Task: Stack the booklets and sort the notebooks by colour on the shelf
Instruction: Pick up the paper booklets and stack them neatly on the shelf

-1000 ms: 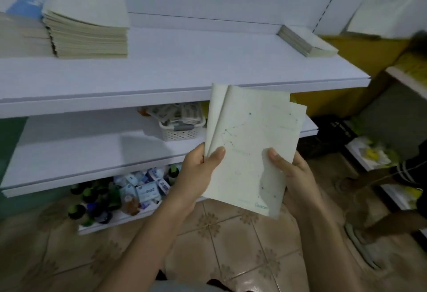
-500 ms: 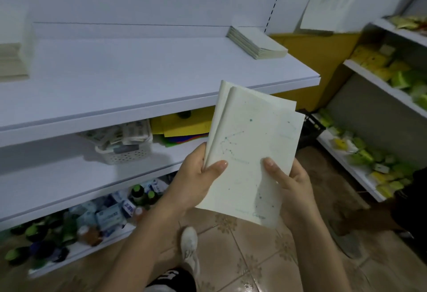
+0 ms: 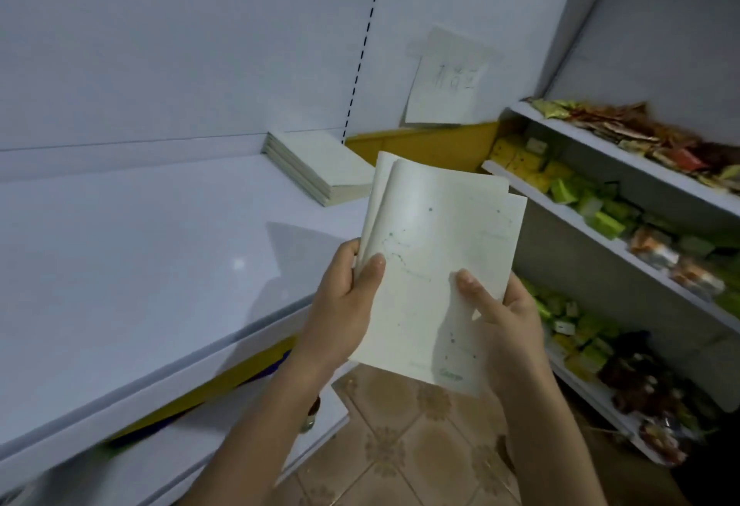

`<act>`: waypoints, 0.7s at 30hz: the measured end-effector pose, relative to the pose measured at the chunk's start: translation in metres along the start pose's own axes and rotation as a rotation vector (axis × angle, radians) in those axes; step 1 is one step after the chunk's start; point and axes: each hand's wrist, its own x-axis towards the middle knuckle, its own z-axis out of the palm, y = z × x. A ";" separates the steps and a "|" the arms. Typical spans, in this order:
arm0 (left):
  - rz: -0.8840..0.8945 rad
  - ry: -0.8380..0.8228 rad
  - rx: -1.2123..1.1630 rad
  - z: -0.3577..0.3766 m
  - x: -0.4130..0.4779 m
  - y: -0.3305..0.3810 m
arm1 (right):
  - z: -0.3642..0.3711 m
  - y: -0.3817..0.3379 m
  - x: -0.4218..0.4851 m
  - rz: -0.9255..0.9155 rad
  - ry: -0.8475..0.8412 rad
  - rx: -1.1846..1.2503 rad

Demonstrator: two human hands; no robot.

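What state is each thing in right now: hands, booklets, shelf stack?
held booklets: in the air, fanned apart, covers bowed.
left hand: grips their left edge, thumb on cover.
right hand: pinches their right side, thumb on cover.
booklet stack: flat on white shelf, back corner, untouched.
paper note: stuck to wall.

No legible text: print at booklet (image 3: 436,257) corner blurred; handwriting on wall note (image 3: 446,81) unreadable.

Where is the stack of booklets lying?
In the head view, the stack of booklets lies at the back right corner of the white shelf, just behind the held booklets.
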 end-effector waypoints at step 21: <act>0.014 0.484 0.449 0.002 0.190 -0.024 | 0.077 0.012 0.279 -0.015 -0.354 -0.150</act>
